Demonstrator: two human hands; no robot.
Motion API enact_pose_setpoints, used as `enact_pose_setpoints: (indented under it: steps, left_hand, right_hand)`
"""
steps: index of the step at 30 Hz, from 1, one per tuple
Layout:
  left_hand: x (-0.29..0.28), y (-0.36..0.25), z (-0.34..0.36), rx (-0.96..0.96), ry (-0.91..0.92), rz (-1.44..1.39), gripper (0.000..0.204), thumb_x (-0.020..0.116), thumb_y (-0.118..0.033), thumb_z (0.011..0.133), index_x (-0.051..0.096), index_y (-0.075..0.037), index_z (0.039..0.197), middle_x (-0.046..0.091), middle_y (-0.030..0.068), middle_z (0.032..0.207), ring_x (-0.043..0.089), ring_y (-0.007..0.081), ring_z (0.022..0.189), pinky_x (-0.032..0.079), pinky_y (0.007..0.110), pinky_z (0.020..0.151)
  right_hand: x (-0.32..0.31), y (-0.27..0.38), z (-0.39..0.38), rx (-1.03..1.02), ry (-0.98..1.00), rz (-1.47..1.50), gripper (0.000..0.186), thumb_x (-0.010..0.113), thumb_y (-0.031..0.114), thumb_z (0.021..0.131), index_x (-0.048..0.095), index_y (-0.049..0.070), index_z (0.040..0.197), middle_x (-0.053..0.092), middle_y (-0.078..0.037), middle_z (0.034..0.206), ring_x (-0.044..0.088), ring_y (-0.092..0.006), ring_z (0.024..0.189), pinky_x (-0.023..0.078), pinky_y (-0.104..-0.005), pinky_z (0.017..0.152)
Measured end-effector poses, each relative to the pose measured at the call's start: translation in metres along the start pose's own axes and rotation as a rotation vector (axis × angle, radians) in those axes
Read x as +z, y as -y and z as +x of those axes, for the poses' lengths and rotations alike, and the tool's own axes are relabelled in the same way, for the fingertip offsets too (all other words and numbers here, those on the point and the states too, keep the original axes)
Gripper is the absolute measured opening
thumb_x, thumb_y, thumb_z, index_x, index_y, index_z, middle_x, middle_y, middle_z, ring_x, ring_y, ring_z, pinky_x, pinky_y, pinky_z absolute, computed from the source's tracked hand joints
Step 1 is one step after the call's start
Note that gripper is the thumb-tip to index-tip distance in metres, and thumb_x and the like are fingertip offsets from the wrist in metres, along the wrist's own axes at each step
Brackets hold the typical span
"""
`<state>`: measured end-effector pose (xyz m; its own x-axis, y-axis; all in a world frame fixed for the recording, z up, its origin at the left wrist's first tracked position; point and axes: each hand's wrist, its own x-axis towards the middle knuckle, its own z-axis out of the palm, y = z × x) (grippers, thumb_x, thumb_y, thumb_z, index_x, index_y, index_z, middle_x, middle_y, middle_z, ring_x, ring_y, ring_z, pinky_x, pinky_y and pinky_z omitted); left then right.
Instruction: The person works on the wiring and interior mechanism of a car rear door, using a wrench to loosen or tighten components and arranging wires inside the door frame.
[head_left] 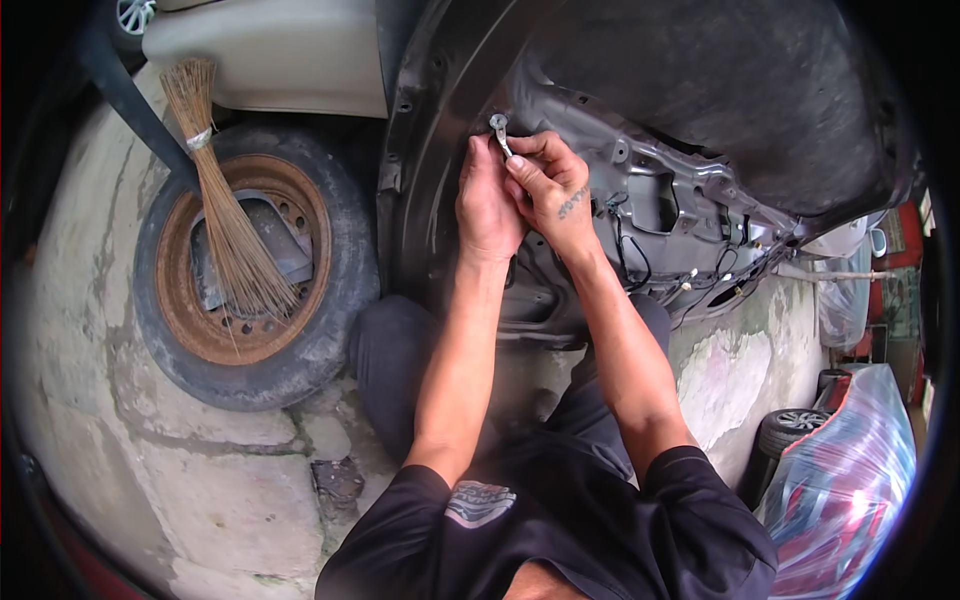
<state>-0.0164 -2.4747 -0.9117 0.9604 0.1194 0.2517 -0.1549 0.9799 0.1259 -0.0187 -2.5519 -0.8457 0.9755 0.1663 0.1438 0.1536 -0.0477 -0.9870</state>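
A small silver wrench [502,138] points away from me, with its rounded head against a dark grey car body panel [430,200]. Its handle is pinched between the thumb and fingers of my right hand [557,190]. My left hand [487,205] is close beside it, palm toward me and one digit pointing up along the panel. The rest of its fingers are hidden behind my right hand. Whatever the wrench head sits on is covered by the head. To the right, the panel has bare metal recesses, cut-outs and loose wires [632,250].
On my left a tyre on a rusty rim [255,170] lies flat, with a straw broom [225,200] across it. Cracked concrete [230,490] lies below. A plastic-covered object [850,480] and an alloy wheel [795,420] are at the right. A beige car panel [280,60] stands at the far left.
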Motion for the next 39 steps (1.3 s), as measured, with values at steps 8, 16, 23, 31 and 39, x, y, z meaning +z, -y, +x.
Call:
enact_pose_setpoints:
  steps: [8, 16, 23, 31, 39]
  left_hand:
    - [0.018, -0.009, 0.001, -0.019, 0.076, -0.061, 0.041, 0.048, -0.046, 0.11, 0.06, -0.011, 0.126, 0.063, 0.0043, 0.126, 0.056, 0.0222, 0.121, 0.044, 0.039, 0.107]
    - [0.014, -0.003, 0.005, 0.049, 0.008, -0.028, 0.033, 0.054, -0.038, 0.109, 0.062, -0.009, 0.124, 0.065, 0.0046, 0.122, 0.059, 0.0245, 0.116, 0.045, 0.04, 0.105]
    - [0.021, 0.003, 0.009, 0.135, -0.081, -0.035, 0.032, 0.055, -0.036, 0.109, 0.064, -0.008, 0.121, 0.07, 0.0081, 0.115, 0.068, 0.0257, 0.109, 0.052, 0.039, 0.092]
    - [0.022, 0.008, 0.009, 0.146, -0.122, -0.039, 0.033, 0.054, -0.037, 0.109, 0.066, -0.007, 0.116, 0.074, 0.0099, 0.109, 0.073, 0.0247, 0.1, 0.055, 0.037, 0.084]
    - [0.024, 0.008, 0.008, 0.156, -0.131, 0.022, 0.037, 0.053, -0.039, 0.109, 0.064, -0.006, 0.119, 0.073, 0.0105, 0.113, 0.072, 0.0238, 0.103, 0.055, 0.037, 0.082]
  right_hand:
    - [-0.008, 0.033, -0.006, -0.117, -0.043, -0.439, 0.018, 0.062, 0.003, 0.095, 0.068, -0.006, 0.109, 0.076, -0.02, 0.089, 0.075, -0.0248, 0.084, 0.055, -0.0355, 0.077]
    - [-0.008, 0.077, -0.001, -0.372, 0.079, -0.951, 0.02, 0.064, 0.0, 0.092, 0.07, -0.001, 0.111, 0.075, -0.02, 0.087, 0.075, -0.0339, 0.081, 0.056, -0.04, 0.07]
    - [-0.002, 0.105, 0.016, -0.431, 0.208, -1.316, 0.02, 0.066, 0.003, 0.084, 0.074, 0.003, 0.102, 0.075, -0.016, 0.08, 0.073, -0.0383, 0.082, 0.058, -0.047, 0.072]
    - [0.0, 0.113, 0.027, -0.274, 0.261, -1.264, 0.016, 0.069, 0.002, 0.082, 0.072, 0.001, 0.098, 0.074, -0.02, 0.083, 0.073, -0.0414, 0.084, 0.058, -0.0479, 0.074]
    - [-0.015, 0.115, 0.042, -0.392, 0.38, -1.342, 0.016, 0.075, 0.006, 0.076, 0.07, 0.003, 0.091, 0.074, -0.016, 0.078, 0.073, -0.0384, 0.079, 0.058, -0.0483, 0.069]
